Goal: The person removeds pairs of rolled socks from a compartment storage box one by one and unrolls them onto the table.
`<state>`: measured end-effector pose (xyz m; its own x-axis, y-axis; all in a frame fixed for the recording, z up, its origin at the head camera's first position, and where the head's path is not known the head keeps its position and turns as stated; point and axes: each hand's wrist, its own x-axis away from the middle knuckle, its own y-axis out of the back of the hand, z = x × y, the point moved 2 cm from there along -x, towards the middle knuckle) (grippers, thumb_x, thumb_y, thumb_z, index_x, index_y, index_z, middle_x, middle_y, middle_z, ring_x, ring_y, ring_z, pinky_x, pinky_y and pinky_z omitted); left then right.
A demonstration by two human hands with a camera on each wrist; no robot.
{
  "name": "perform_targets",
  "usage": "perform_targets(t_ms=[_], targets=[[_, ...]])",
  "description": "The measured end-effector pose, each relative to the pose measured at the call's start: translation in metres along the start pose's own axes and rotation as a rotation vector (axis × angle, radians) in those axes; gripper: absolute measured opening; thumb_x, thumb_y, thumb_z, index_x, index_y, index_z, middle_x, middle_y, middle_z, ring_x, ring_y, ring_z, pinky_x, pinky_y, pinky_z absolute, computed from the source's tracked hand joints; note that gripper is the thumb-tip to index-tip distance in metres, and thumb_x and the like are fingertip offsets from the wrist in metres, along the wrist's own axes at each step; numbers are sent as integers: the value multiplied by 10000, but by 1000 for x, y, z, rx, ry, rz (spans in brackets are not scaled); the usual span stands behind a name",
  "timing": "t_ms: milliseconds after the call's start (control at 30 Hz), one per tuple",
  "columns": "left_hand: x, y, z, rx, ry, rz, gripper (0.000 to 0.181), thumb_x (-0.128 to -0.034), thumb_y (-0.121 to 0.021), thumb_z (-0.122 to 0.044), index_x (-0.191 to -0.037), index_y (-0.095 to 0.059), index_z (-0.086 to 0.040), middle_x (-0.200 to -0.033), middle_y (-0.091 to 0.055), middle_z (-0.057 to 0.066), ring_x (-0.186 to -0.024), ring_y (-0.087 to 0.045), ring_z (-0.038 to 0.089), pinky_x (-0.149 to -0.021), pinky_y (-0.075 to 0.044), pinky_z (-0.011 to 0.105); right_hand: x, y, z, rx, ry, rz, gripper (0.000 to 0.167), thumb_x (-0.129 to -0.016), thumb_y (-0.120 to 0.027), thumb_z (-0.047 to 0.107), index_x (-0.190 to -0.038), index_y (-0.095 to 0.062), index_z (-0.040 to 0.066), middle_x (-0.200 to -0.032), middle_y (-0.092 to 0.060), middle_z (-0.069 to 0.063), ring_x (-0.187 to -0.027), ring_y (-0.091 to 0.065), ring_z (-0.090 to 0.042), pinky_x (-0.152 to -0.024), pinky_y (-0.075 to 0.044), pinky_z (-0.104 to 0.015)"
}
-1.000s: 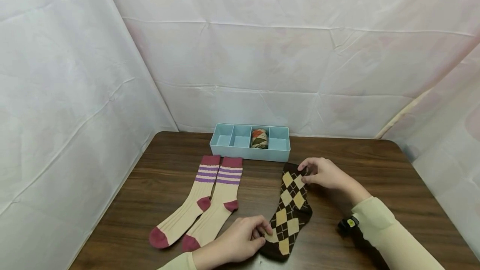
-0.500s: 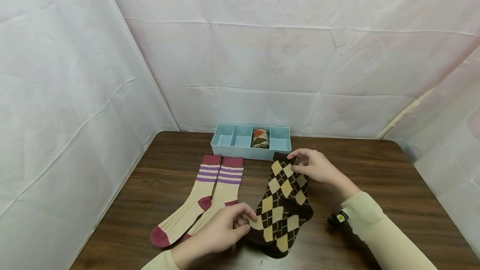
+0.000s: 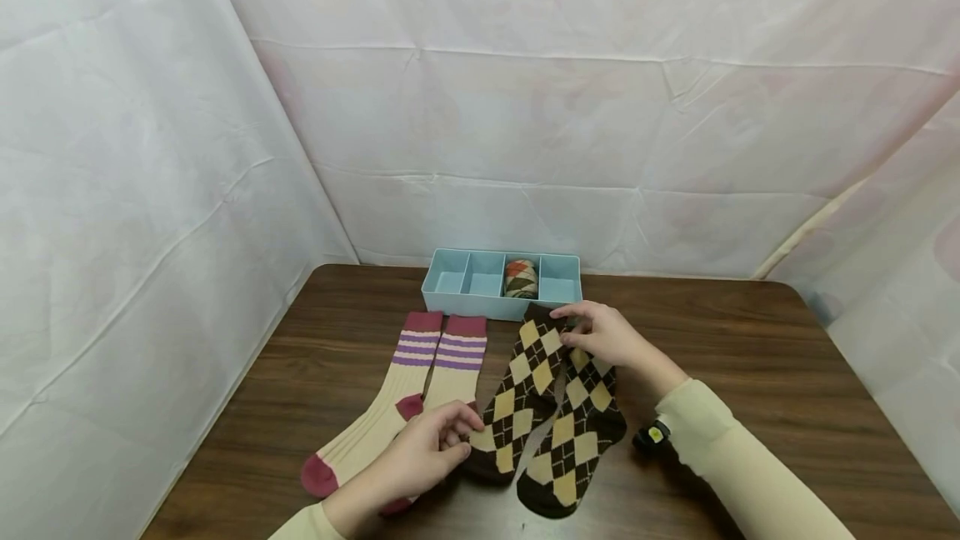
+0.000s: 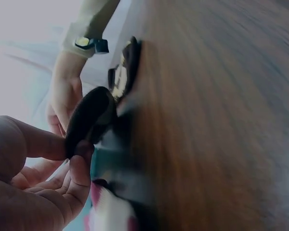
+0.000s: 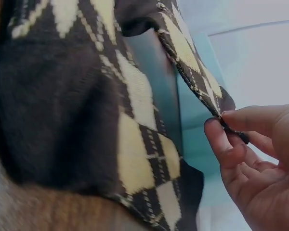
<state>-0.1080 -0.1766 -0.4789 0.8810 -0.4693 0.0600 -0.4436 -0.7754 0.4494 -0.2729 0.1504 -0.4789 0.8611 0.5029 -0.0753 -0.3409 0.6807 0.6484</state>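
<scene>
I have the dark brown knitted sock with cream and tan diamonds [image 3: 517,390] stretched lengthwise between both hands, just left of its matching diamond sock [image 3: 573,444] and in front of the box. My left hand [image 3: 420,448] pinches the dark toe between thumb and fingers; my right hand [image 3: 607,336] pinches the cuff at its edge. Both ends look raised; I can't tell whether the middle touches wood. I'd expect it to be light, soft and limp, nothing fragile, sagging unless held at both ends, so toe and cuff seem the right places to grip. The thin cuff could slip from a shallow pinch. On the left, the cream ribbed socks with burgundy toes and purple stripes [image 3: 375,423] crowd my left hand, which covers part of one. The pale blue four-compartment plastic box [image 3: 480,307], with a rolled diamond-patterned bundle [image 3: 521,280] third from left, limits room beyond the cuff. The brown wood-grain worktop [image 3: 750,332] offers its widest bare stretch rightward, past my forearm; white cloth [image 3: 525,123] rises behind its far edge.
</scene>
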Motion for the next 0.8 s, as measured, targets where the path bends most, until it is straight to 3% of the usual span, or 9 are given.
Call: perform_targets(t_ms=[200, 433, 800], targets=[[3, -1, 13, -62, -13, -26, 241, -993, -750, -2, -1187, -721, -143, -1068, -688, 1, -831, -626, 68, -746, -533, 249, -3, -12, -2, 43, -2, 79, 472, -1032, -776, 125, -1488, -658, 89, -1406, -623, -159, -932, -709, -128, -735, -579, -361], [3, -4, 14, -170, -40, -17, 274, -934, -828, -17, -1142, -746, -176, -987, -708, -69, -834, -633, 16, -760, -562, 263, -4, -21, -1, 110, 4, 130, 487, -1039, -771, 153, -1494, -635, 44, -1398, -598, -214, -871, -685, -116, -747, -569, -342], [2, -5, 19, -116, -17, -5, 334, -895, -860, 6, -1171, -748, -145, -955, -668, -30, -761, -618, 27, -697, -557, 233, -8, -29, -6, 178, 18, 143, 549, -981, -839, 154, -1485, -646, 51, -1347, -605, -189, -799, -614, -77, -732, -541, -329]])
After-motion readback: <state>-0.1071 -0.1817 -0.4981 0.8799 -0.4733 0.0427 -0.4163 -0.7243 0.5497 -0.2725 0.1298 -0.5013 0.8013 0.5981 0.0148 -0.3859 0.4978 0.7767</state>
